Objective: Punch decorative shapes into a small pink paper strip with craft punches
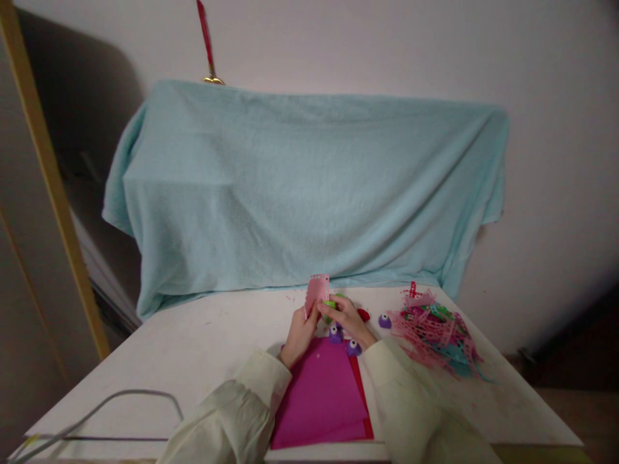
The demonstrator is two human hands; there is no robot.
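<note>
- The pink paper strip (pixel 317 291) stands upright between both hands, just above the table (pixel 203 341) and over the far edge of the magenta sheets.
- Nearest the camera, two cream sleeves (pixel 242 412) come in from the lower edge; the magenta sheets (pixel 322 399) lie flat between them, with a red sheet (pixel 363 403) peeking out on their right side.
- The left hand (pixel 298 335) has its fingers closed on the strip's lower left edge. It looks like the steadying hand, so a light pinch that keeps the paper flat and uncreased seems best.
- The right hand (pixel 349 320) has its fingers wrapped around a small green punch (pixel 331 303) that meets the strip's right edge. Judging by the pose, the paper should sit square and fully inside the slot before any squeeze, and the press should be firm and straight so the cut comes out clean.
- Whether the strip is already inside the punch's slot is too small to tell.
- Just beside the right hand, purple punches (pixel 353 348) sit on the sheets and on the table, and a red one (pixel 363 315) lies behind the wrist; keeping the elbow clear of them seems wise.
- Further right, a heap of punched pink and teal paper scraps (pixel 438 338) spreads over the table, well apart from the hands.
- At the back, a pale blue cloth (pixel 300 193) drapes over something bulky against the wall.
</note>
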